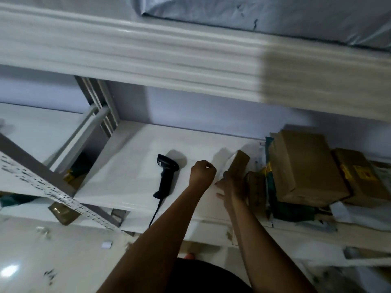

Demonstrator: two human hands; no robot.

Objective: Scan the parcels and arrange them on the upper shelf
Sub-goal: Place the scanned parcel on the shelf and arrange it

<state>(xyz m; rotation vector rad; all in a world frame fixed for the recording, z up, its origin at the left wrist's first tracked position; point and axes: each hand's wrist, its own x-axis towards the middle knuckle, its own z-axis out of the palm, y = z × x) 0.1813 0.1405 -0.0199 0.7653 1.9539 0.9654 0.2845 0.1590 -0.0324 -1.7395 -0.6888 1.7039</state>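
Head view: we look forward and down at a white shelf board [135, 157]; motion blur smears much of the frame.
Left hand: our left hand [202, 171] hovers over the shelf board, between the scanner and the parcel. Its fingers are curled into a fist, and we see nothing inside it.
Right hand: our right hand [231, 186] grips the near end of a small brown cardboard parcel [240, 162], with the thumb sticking out to the left.
Parcel position: the parcel stands tilted, its far end leaning away and to the right, at the left edge of the pile on this lower board. We cannot tell whether it touches the board.
Barcode scanner: a black handheld barcode scanner [166, 176] lies on the board just left of our left hand. Its cable [155, 212] drops over the front edge.
Pile: a small cardboard box [256, 190] sits just beside the parcel. A large cardboard box [304, 166] rests on dark green packets [289, 210], and a box with yellow labels [359, 176] lies further right.
Upper shelf: its white front beam [137, 58] crosses the top of the frame, blurred. A grey poly-bag parcel [264, 11] lies above it.
Frame: a perforated upright post [42, 182] slants across the left side.
Floor: a pale glossy floor [31, 261] carries small scraps.
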